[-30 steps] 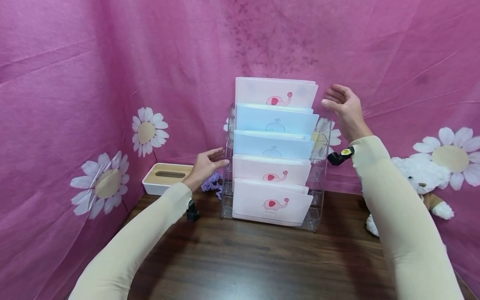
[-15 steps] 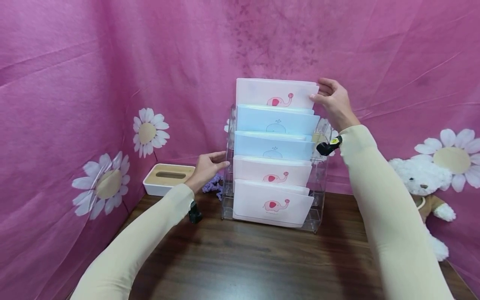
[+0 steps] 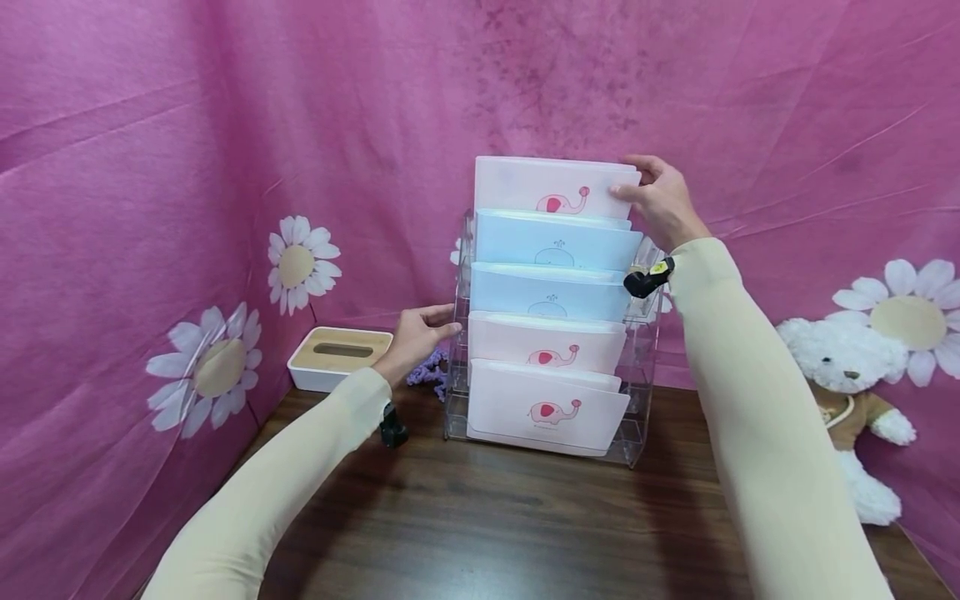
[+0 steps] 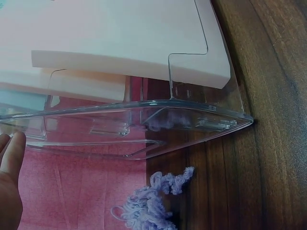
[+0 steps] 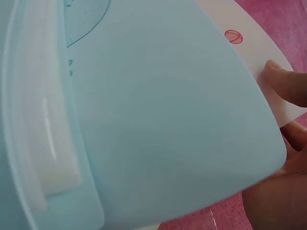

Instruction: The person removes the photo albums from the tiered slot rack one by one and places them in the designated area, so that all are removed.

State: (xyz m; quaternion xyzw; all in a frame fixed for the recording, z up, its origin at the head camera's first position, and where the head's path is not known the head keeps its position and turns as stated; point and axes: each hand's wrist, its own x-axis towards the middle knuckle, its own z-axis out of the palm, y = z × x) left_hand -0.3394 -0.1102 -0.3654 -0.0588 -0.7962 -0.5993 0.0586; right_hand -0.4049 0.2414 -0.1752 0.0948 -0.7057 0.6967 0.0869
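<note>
A clear plastic file rack [image 3: 634, 417] stands on the table, with document folders in stepped tiers. Thumb in front and fingers behind, my right hand [image 3: 663, 205] pinches the right edge of the top pink elephant folder [image 3: 510, 183]. In the right wrist view, a light blue folder [image 5: 182, 115] covers part of that pink folder [image 5: 254, 45] and of the hand. My left hand [image 3: 412, 340] has its fingers extended at the rack's left side; in the left wrist view its fingertips touch or nearly touch the clear side panel. Lower tiers hold blue whale folders [image 3: 517, 287] and pink elephant folders [image 3: 502, 408].
A white tissue box with a wooden lid [image 3: 322, 379] sits left of the rack. Purple yarn-like flowers [image 4: 148, 203] lie beside the rack's left side. On the right is a white teddy bear [image 3: 843, 354], partly behind my right sleeve. A pink flowered cloth [image 3: 360, 125] hangs behind.
My right hand has moved left from beside the rack and taken hold of the top pink folder's edge. My left hand stays almost still at the rack's left side.
</note>
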